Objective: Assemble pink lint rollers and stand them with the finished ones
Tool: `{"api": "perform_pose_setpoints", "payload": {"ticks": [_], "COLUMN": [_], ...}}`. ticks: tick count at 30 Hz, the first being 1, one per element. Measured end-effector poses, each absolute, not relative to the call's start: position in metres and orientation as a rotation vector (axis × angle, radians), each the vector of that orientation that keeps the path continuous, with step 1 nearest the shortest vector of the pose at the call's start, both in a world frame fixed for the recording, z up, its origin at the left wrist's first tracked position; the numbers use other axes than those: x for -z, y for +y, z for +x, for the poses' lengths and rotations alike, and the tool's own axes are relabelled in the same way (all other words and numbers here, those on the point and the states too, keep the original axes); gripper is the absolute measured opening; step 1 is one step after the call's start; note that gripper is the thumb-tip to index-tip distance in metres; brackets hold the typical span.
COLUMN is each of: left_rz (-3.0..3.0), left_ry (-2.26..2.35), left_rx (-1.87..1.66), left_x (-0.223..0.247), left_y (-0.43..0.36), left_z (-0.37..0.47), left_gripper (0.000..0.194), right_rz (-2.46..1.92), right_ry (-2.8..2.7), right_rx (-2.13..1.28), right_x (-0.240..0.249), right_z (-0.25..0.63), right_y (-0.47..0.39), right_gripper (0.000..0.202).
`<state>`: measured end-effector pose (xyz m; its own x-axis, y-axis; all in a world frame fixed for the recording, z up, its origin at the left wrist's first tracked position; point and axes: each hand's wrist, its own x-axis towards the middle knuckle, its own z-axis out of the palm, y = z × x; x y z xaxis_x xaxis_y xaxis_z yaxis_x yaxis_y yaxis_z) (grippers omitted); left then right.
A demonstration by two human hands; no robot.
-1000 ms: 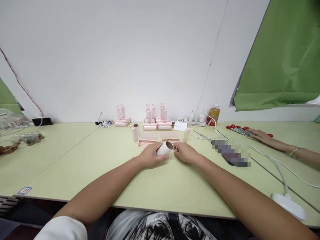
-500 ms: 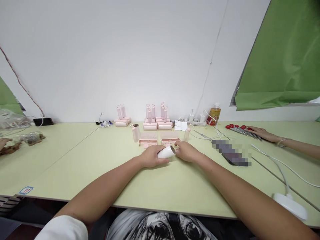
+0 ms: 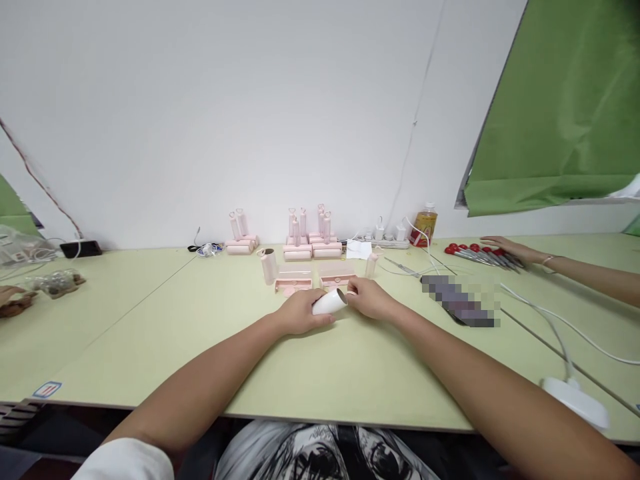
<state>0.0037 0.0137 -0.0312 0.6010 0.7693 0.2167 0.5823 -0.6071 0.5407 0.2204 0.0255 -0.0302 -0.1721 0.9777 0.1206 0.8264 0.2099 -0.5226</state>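
My left hand (image 3: 301,313) is wrapped round a white roll (image 3: 330,303), tilted with its hollow end toward the right. Just right of that end, my right hand (image 3: 367,298) has its fingers closed on a small pink piece (image 3: 352,290), mostly hidden by the fingers. Behind my hands lie two open pink cases, a left one (image 3: 293,285) and a right one (image 3: 338,281), with clear lids. A pink cylinder with a hollow core (image 3: 269,266) stands to their left, and a slimmer pink handle (image 3: 371,265) stands to their right.
Assembled pink rollers (image 3: 299,253) stand along the wall. At the right are a phone-like item (image 3: 457,301), blurred out, a white adapter (image 3: 575,402) with cables, a bottle (image 3: 424,225) and scissors (image 3: 403,267). Another person's hand (image 3: 513,249) touches red-ended tools (image 3: 483,255). Bagged items (image 3: 57,282) lie left.
The view has shifted slightly. My right fingers now show a small pink piece between them; my left hand keeps the white roll. The other person's hand at the right has moved a little over the tools.
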Motion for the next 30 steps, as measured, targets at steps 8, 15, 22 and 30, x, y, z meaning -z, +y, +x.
{"api": "perform_pose_setpoints", "payload": {"ticks": [8, 15, 22, 30], "left_rz": [2.389, 2.393, 2.433, 2.413], "left_ry": [1.142, 1.144, 1.081, 1.014], "left_rx": [-0.622, -0.614, -0.668, -0.746], "left_x": [0.031, 0.033, 0.033, 0.03], "left_y": [0.015, 0.014, 0.01, 0.008], "left_z": [0.005, 0.005, 0.008, 0.009], "left_gripper": [0.048, 0.047, 0.04, 0.033], "right_rz": [-1.299, -1.338, -1.13, -1.103], "right_ry": [-1.588, -1.762, -1.923, -1.896], "right_rx": [-0.924, -0.806, -0.692, -0.711], "right_x": [0.022, 0.034, 0.039, 0.038], "right_z": [0.205, 0.194, 0.187, 0.188], "right_y": [0.014, 0.008, -0.001, -0.006], "right_gripper": [0.018, 0.023, 0.042, 0.069]}}
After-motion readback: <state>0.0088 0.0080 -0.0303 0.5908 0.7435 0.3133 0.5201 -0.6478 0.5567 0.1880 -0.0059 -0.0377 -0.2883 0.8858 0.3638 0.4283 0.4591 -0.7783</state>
